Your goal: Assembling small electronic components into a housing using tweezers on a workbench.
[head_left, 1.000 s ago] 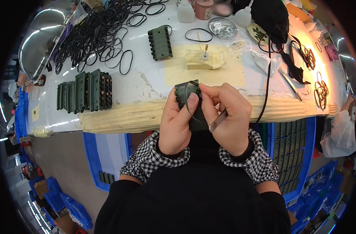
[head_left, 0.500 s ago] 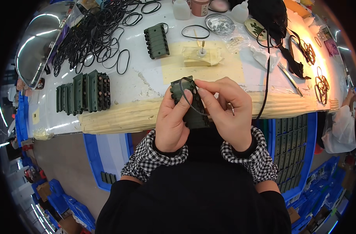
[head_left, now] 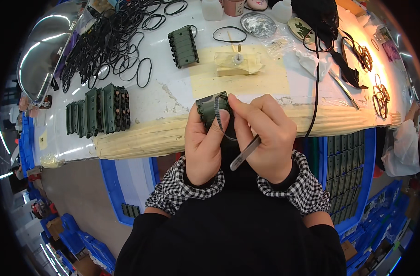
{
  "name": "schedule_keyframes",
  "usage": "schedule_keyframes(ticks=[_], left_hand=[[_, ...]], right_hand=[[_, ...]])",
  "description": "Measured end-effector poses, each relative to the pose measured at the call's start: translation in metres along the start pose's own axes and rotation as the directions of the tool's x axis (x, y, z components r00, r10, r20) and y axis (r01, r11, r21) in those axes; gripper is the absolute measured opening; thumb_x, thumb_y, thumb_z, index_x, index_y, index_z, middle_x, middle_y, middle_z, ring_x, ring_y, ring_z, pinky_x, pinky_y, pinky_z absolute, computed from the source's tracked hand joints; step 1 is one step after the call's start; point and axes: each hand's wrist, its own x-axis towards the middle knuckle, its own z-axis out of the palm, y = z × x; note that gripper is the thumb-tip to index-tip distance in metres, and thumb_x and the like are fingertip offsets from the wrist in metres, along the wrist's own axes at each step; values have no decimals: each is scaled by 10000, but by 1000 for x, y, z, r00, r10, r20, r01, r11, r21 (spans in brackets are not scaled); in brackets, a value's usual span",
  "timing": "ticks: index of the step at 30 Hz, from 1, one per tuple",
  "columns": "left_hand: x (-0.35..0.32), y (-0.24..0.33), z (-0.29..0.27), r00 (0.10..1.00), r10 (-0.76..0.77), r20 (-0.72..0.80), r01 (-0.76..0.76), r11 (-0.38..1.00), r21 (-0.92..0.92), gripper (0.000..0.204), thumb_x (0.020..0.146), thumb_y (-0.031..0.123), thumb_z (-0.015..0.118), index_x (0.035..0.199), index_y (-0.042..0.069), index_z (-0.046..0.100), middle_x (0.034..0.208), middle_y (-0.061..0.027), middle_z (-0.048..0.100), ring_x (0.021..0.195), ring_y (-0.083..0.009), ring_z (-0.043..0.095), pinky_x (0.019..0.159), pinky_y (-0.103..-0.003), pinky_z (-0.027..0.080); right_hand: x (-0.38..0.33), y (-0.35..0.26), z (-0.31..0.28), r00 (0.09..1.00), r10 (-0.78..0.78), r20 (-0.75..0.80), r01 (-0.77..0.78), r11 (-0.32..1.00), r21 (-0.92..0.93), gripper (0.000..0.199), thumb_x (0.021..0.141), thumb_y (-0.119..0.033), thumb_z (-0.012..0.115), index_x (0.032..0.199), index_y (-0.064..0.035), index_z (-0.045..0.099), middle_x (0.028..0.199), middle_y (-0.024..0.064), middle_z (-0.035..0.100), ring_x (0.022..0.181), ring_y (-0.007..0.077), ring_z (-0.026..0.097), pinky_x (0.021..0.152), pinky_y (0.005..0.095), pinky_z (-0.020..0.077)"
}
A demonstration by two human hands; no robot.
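Observation:
Just over the table's front edge, my left hand (head_left: 201, 149) is closed round a dark green plastic part (head_left: 206, 106), its thumb pressing on a thin black toothed belt (head_left: 217, 109). The belt loops over the part's face and curves down to the right. My right hand (head_left: 272, 140) is closed, with thumb and forefinger pinched at the part's upper right corner, where the belt's end meets it. Steel tweezers (head_left: 246, 152) lie in the right palm, their blunt end pointing down to the left. Fingers cover much of the part's right side.
Several green parts (head_left: 97, 110) stand in a row at left; another (head_left: 184, 47) lies farther back. Black belts (head_left: 106, 43) are heaped at far left. A taped block (head_left: 240, 65) with a pin sits ahead. A black cord (head_left: 316, 92) hangs at right. Blue trays (head_left: 367, 170) flank me below.
The green part has tilted and its lower portion no longer shows. My right hand has turned, so the tweezers now show across its palm. The belt has swung slightly right.

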Motion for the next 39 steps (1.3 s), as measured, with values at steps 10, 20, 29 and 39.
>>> schedule_keyframes(ticks=[10, 20, 29, 39], left_hand=[[3, -2, 0, 998, -68, 6, 68, 997, -46, 235, 994, 133, 495, 1207, 35, 499, 1109, -55, 605, 1000, -142, 607, 852, -286, 514], [7, 0, -7, 996, -94, -8, 91, 983, -157, 232, 1000, 156, 486, 1199, 39, 504, 1102, -107, 626, 981, -154, 622, 865, -304, 526], [13, 11, -5, 996, 84, 1, -84, 996, -32, 202, 1005, 152, 477, 1170, 35, 470, 1086, -112, 623, 994, -167, 620, 851, -310, 543], [22, 4, -17, 767, 520, 376, -624, 469, 624, 252, 838, -39, 660, 1073, -17, 571, 997, -151, 639, 878, -244, 635, 876, -359, 516]], right_hand=[[0, -5, -3, 994, 104, 40, -107, 992, 69, 184, 805, 73, 655, 979, 15, 670, 734, 68, 531, 555, 122, 562, 475, 266, 424], [-9, 0, 3, 995, 82, 64, -82, 997, 0, 183, 819, 40, 655, 996, -2, 672, 783, 77, 539, 616, 200, 619, 516, 320, 474], [4, 1, 0, 979, 193, 68, -205, 934, 294, 123, 867, -33, 669, 987, -15, 685, 826, 44, 572, 546, 91, 501, 492, 238, 404], [12, -1, -9, 882, 326, 340, -462, 741, 488, 159, 912, -123, 631, 817, -10, 570, 690, -6, 493, 510, 40, 323, 464, 200, 260]])
